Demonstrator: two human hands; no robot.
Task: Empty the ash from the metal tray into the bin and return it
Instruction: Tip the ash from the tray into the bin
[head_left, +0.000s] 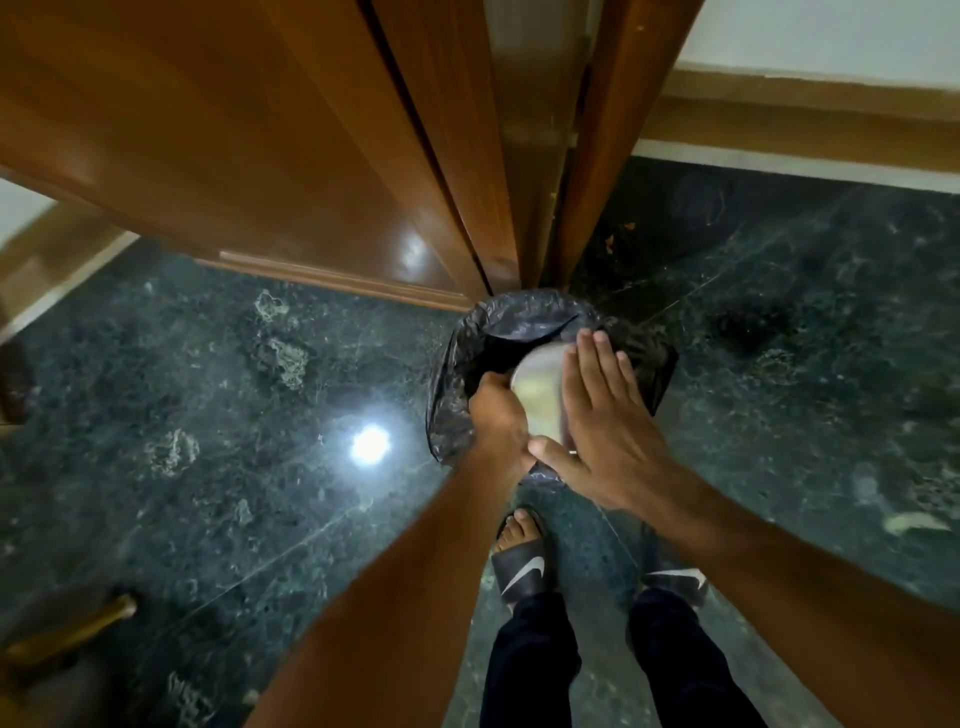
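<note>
A round metal tray (537, 387) is tilted on edge over a bin (498, 327) lined with a black plastic bag. My left hand (496, 413) grips the tray's left rim. Against the tray's underside, on its right, my right hand (605, 415) lies flat with fingers straight. The tray's shiny face is blurred. No ash shows, and the bin's inside is dark.
The bin stands on a dark green marble floor (234, 415) right at the foot of a wooden door (291, 145) and its frame (613, 135). My feet in black slides (522, 564) stand just behind the bin. A brass handle (72, 634) shows at the lower left.
</note>
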